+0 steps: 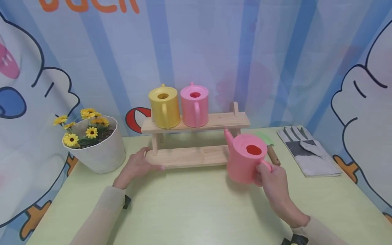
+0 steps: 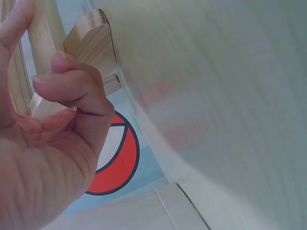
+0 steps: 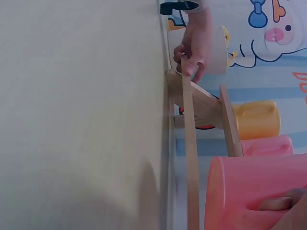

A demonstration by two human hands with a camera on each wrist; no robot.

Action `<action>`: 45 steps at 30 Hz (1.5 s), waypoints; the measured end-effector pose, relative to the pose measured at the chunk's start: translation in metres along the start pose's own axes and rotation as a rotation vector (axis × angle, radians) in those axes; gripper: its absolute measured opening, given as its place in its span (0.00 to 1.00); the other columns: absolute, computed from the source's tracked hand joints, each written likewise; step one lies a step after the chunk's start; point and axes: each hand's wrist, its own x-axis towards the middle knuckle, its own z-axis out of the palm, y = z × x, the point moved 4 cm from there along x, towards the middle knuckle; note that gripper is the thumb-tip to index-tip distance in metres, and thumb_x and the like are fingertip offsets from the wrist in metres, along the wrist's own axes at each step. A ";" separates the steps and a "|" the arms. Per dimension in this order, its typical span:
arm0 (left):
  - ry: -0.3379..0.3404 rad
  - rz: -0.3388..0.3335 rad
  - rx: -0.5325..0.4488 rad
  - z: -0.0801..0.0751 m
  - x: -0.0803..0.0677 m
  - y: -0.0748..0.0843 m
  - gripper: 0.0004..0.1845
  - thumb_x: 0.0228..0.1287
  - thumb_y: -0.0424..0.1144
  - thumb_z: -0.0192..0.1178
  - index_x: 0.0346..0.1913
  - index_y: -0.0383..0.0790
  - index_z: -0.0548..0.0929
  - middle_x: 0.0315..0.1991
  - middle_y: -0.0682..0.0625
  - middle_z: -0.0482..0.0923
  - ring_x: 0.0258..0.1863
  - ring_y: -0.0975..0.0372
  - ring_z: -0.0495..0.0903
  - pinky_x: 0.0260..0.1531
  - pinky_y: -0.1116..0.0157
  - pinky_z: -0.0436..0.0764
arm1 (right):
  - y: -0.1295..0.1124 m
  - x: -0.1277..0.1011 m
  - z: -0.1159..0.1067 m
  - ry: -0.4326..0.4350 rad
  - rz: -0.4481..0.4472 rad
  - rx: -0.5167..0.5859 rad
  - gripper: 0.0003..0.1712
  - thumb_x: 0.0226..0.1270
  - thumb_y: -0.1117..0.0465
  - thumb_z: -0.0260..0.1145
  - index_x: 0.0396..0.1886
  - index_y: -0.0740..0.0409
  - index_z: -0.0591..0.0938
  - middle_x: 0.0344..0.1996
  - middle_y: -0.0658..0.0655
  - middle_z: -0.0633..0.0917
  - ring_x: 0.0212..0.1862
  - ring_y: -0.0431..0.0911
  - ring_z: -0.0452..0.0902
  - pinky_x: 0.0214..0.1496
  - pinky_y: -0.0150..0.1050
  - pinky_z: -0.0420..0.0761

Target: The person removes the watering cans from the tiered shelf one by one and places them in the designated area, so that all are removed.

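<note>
My right hand (image 1: 273,185) grips the handle of a pink watering can (image 1: 240,163), held up in front of the right part of a two-tier wooden shelf (image 1: 186,157). The can's spout points toward the back. At the lower tier's left end, my left hand (image 1: 139,166) holds the board between thumb and curled fingers; the left wrist view shows those fingers (image 2: 76,86) bent by the wood. On the upper tier stand a yellow watering can (image 1: 165,110) and a second pink watering can (image 1: 195,109), side by side, handles facing me.
A white pot (image 1: 101,156) with yellow flowers (image 1: 92,132) stands left of the shelf. Behind the held can lies a small garden tool (image 1: 273,154) with a wooden handle. Folded gloves (image 1: 309,153) lie at the right. A printed curtain (image 1: 202,44) hangs behind the table (image 1: 196,204).
</note>
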 end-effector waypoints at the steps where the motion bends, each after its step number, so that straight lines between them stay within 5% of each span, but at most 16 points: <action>1: 0.000 0.000 -0.002 0.000 0.000 0.000 0.66 0.52 0.66 0.82 0.83 0.32 0.60 0.77 0.27 0.71 0.71 0.39 0.75 0.71 0.36 0.76 | 0.002 -0.002 0.000 -0.006 0.003 0.006 0.25 0.80 0.61 0.53 0.17 0.54 0.67 0.13 0.48 0.67 0.27 0.43 0.70 0.38 0.35 0.76; 33: 0.009 0.003 0.009 0.002 0.003 -0.003 0.65 0.51 0.65 0.83 0.82 0.32 0.62 0.74 0.27 0.74 0.65 0.41 0.78 0.66 0.41 0.79 | 0.041 -0.026 0.003 -0.019 0.063 -0.007 0.24 0.78 0.65 0.57 0.17 0.54 0.67 0.13 0.47 0.68 0.24 0.41 0.68 0.32 0.32 0.70; 45: 0.003 0.000 0.004 -0.001 -0.001 0.001 0.65 0.51 0.65 0.83 0.82 0.31 0.61 0.74 0.27 0.74 0.64 0.41 0.78 0.66 0.39 0.79 | 0.048 -0.029 0.001 -0.050 0.112 -0.094 0.23 0.82 0.62 0.56 0.20 0.56 0.69 0.15 0.49 0.70 0.26 0.43 0.70 0.31 0.33 0.70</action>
